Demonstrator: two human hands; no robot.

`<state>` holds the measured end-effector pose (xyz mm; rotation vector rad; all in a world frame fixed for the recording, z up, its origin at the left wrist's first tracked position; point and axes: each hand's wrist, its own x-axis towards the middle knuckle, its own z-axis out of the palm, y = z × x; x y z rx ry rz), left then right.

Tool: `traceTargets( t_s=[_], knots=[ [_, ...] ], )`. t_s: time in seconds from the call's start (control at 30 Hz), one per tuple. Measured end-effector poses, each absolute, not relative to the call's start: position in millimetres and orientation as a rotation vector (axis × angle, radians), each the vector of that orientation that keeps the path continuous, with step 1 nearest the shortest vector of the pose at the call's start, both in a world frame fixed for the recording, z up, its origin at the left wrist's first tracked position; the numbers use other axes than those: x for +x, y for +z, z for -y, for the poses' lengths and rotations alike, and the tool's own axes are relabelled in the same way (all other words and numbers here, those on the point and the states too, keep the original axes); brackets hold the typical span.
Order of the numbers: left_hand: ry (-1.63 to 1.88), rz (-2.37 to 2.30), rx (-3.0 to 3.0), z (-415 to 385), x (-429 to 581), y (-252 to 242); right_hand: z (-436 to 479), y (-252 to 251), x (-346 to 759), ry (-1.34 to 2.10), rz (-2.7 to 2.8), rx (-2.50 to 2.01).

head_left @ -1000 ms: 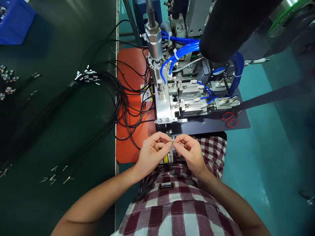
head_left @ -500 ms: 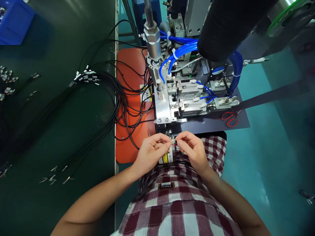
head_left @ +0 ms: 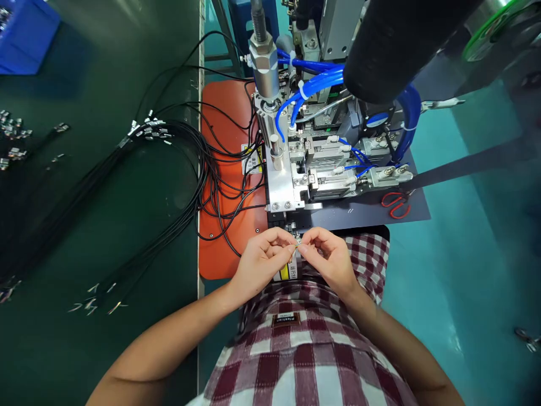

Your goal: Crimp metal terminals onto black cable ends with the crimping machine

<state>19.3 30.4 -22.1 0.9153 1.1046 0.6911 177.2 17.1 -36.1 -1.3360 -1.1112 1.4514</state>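
Finely pinched hands [head_left: 260,264] [head_left: 332,262] on thin wires [head_left: 297,245]

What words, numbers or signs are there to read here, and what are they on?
"Pfashion", as best I can read it: patch on the checked cloth; the smaller line above is unreadable.
"运行", sideways, it seems, then characters I can't read surely: yellow-and-white sticker by the left hand.
Too small to read, crossed by cables: other sticker on the orange plate.
No readable numbers.

The left arm [head_left: 169,344] and right arm [head_left: 412,352] reach forward. The left hand [head_left: 256,262] and right hand [head_left: 336,262] are very close, each pinching its thumb and fingers [head_left: 276,234] together.
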Motion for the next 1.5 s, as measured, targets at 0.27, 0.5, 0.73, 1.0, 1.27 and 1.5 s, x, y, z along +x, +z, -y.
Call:
traceTargets(
  t_s=[0.27,0.5,0.73,1.0,1.27,1.5],
  knots=[
    [0.697,-1.109,0.907,-29.6,19.7,-21.8,-16.9,-39.3,173.8,1.502,1.034,-1.327],
    [0.725,-1.074,0.871,-28.3,18.7,-26.4,-11.3,-49.5,171.9,1.596,0.889,-1.257],
    [0.739,-1.042,0.826,-28.0,18.3,-30.3,-11.0,-46.2,170.8,1.538,0.918,-1.298],
    [0.738,-1.029,0.84,-28.3,17.4,-30.2,-2.9,-50.9,167.3,1.615,0.833,-1.241],
    [0.77,-1.087,0.863,-25.0,20.6,-27.9,-1.6,-47.8,166.7,1.531,0.898,-1.24],
    [0.781,-1.095,0.805,-23.3,20.8,-30.1,-0.3,-48.7,164.9,1.486,0.949,-1.242]
  ],
)
